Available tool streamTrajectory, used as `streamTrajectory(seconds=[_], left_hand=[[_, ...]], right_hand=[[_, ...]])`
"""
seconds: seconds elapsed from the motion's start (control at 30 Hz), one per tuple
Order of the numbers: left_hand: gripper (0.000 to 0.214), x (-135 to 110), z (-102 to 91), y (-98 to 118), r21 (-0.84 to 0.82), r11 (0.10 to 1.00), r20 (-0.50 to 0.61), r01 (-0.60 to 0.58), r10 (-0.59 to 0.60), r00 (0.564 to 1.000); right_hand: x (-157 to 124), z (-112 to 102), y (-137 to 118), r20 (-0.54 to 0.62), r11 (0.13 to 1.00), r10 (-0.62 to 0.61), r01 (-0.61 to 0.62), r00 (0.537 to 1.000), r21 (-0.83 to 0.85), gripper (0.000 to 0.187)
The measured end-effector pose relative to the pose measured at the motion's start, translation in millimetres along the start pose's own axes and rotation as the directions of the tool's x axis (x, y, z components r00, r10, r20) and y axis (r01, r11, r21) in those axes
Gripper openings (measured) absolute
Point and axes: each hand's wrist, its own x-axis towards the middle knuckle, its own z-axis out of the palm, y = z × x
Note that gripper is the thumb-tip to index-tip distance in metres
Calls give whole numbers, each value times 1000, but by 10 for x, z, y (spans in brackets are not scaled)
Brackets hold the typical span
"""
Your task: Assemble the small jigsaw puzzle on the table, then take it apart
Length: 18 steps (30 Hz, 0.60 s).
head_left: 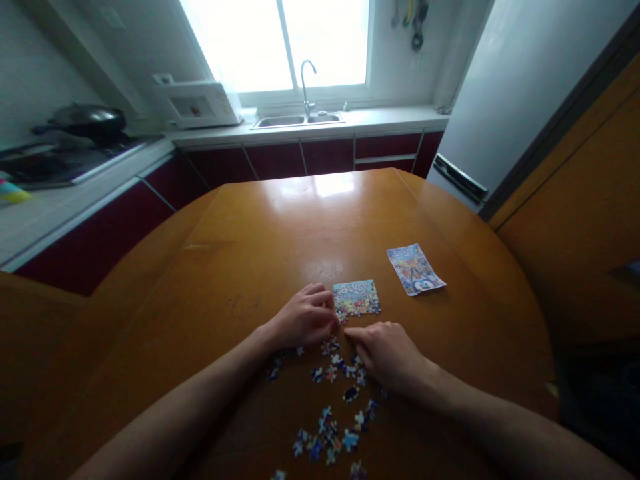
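A partly assembled jigsaw puzzle [357, 297] lies on the wooden table, its lower edge jagged. My left hand [311, 313] rests at the puzzle's left edge, fingers curled together near its lower left corner; whatever is between the fingertips is hidden. Just below the puzzle, my right hand [390, 350] has its index finger stretched out toward that same corner, the other fingers bent under. No piece shows in the right hand. Loose puzzle pieces [327, 427] are scattered between my forearms, and a few more pieces [336, 360] lie close below both hands.
A printed picture sheet [416, 269] lies right of the puzzle, slightly curled. The wooden table [280, 233] has a rounded edge. Beyond it stand a counter with a sink [300, 121], a microwave [203, 105], a stove with a wok [90, 120], and a refrigerator [520, 100].
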Motion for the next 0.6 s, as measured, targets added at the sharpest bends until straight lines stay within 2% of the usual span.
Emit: streamTrajectory(seconds=[0.17,0.37,0.47,0.6], left_hand=[[16,9,4,6,30,1000,20,-7,6,1000],[15,-6,16,6,26,1000,27,-4,3,1000],[14,-25,28,-1,1,1000,17,13,-13,1000],[15,-27,30,-3,-43,998,-55,41,-43,998]], right_hand=[[31,-2,3,-52,1000,13,-12,999,14,44],[57,-9,8,-6,999,19,-20,1000,-41,27],[56,-13,6,-12,998,18,-18,1000,-59,28],[57,-15,17,-18,999,15,-16,1000,-49,32]])
